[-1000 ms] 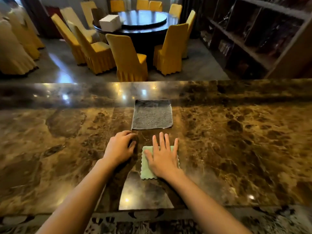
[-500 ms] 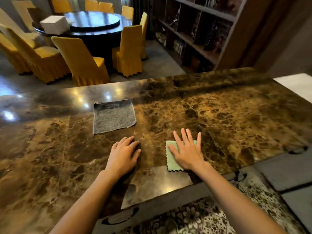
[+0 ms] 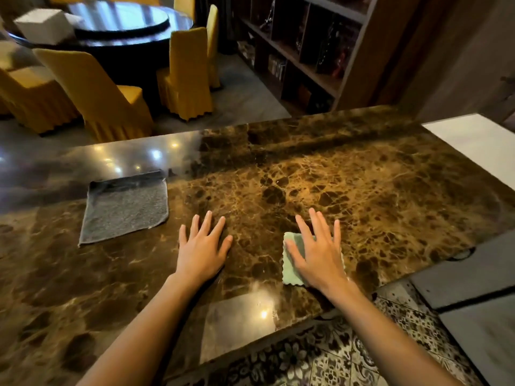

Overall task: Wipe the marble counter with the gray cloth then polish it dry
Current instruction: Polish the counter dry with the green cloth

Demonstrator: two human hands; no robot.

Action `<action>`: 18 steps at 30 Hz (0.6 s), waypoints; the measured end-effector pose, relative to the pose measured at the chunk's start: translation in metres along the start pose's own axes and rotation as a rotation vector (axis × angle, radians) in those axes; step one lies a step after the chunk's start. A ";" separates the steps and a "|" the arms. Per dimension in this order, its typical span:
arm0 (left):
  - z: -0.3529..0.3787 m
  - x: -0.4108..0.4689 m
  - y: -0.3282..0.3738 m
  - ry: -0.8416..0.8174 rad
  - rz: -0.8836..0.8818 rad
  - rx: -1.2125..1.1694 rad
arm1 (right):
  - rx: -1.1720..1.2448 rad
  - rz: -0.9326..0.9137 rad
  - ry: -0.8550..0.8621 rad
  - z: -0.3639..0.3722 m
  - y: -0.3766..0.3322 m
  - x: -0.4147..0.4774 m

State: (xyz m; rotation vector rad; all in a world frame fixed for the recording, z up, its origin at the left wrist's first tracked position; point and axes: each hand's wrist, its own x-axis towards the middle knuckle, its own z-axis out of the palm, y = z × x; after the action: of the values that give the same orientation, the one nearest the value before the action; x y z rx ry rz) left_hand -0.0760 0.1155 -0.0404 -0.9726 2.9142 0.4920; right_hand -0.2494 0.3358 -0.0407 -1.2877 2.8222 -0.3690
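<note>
The brown marble counter (image 3: 362,190) fills the middle of the view. A gray cloth (image 3: 125,207) lies flat and spread out on it at the left, with no hand on it. My left hand (image 3: 202,247) rests palm down on the bare marble just right of the gray cloth, fingers apart. My right hand (image 3: 317,252) presses flat on a small pale green cloth (image 3: 291,270) near the counter's front edge. Most of that cloth is hidden under the palm.
Behind the counter stand yellow-covered chairs (image 3: 94,87) around a dark round table (image 3: 125,20), with a wooden shelf unit (image 3: 306,51) at the back right. A white surface (image 3: 479,143) adjoins the counter's right end. A patterned floor (image 3: 320,358) lies below the front edge.
My right hand has slid the green cloth to the right, away from my left hand. My left hand has flattened with its fingers spread. The view has swung to the right.
</note>
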 end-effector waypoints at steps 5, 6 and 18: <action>-0.002 0.031 0.000 0.012 -0.125 0.014 | -0.022 0.104 -0.213 0.003 -0.001 -0.031; -0.002 0.037 0.001 0.011 -0.148 0.020 | -0.007 0.086 -0.217 0.005 0.000 -0.033; 0.006 0.077 0.015 0.013 -0.288 0.082 | 0.114 -0.144 0.184 0.014 -0.001 0.036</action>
State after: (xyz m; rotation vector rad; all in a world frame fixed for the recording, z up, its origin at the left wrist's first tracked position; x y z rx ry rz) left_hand -0.1468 0.0836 -0.0513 -1.3565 2.7125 0.3478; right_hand -0.2707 0.3057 -0.0512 -1.5092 2.8091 -0.6761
